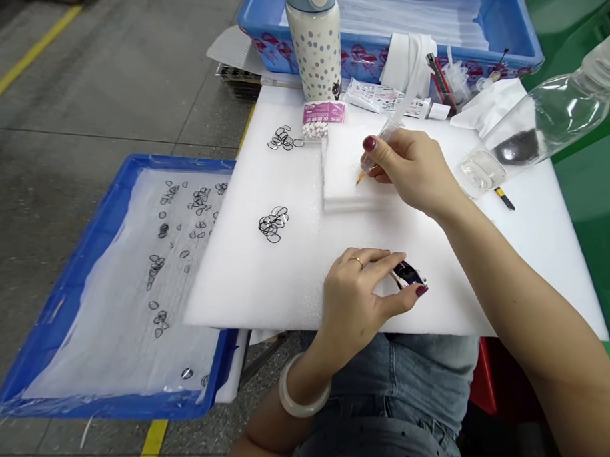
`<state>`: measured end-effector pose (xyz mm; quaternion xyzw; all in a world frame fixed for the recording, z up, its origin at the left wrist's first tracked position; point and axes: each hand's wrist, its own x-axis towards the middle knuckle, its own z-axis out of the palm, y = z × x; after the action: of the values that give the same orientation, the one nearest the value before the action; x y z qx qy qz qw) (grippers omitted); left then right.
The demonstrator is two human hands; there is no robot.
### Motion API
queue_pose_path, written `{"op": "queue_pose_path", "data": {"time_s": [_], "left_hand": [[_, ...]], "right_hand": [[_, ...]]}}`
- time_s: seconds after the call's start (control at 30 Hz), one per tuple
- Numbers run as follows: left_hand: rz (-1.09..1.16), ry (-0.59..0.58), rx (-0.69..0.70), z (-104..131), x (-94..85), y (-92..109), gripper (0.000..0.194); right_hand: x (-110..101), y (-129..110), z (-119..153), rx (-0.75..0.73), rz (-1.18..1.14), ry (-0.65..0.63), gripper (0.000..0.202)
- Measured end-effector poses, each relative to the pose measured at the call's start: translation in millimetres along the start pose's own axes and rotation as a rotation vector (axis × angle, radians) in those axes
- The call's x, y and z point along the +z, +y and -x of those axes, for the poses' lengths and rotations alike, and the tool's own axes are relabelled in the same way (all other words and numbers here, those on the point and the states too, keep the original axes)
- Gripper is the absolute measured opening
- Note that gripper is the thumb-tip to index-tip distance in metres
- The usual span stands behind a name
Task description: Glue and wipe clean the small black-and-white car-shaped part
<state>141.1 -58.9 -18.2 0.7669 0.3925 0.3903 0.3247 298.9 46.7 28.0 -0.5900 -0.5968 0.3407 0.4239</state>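
My right hand (417,169) grips a clear syringe-like dispenser (383,141) with a yellow tip that touches a small white foam block (344,170). My left hand (357,297) pinches a small dark glossy part (408,274) against the big white foam sheet (293,275) near its front edge. Two heaps of thin black rings lie on the sheet, one in the middle (274,223) and one farther back (284,138).
A blue tray (78,274) at the left holds several scattered black rings. Behind stand a dotted bottle (317,45), a pack of cotton swabs (321,120), a blue crate (507,29), tissues and pens. A clear plastic bottle (549,117) lies at the right.
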Motion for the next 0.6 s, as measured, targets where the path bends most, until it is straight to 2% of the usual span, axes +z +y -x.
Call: {"op": "queue_pose_path", "data": {"time_s": [0.13,0.23,0.33,0.43,0.5,0.6], "left_hand": [[0.004,-0.009,0.002,0,-0.7,0,0.034],[0.002,-0.007,0.001,0,-1.2,0,0.034],[-0.003,-0.006,0.005,0,-1.5,1,0.034],[-0.004,-0.007,0.007,0,-1.4,1,0.033],[-0.003,-0.006,0.009,-1,-1.2,1,0.034],[-0.003,-0.005,0.01,-1,-1.1,1,0.034]], "right_hand": [[-3,8,-3,0.064,-0.199,0.015,0.05],[-4,10,1,0.041,-0.243,-0.017,0.05],[-3,8,10,-0.111,-0.118,-0.075,0.043],[-2,2,21,-0.257,0.095,-0.149,0.024],[-3,-3,26,-0.296,0.22,-0.202,0.016],[-6,-9,28,-0.287,0.312,-0.269,0.017]]}}
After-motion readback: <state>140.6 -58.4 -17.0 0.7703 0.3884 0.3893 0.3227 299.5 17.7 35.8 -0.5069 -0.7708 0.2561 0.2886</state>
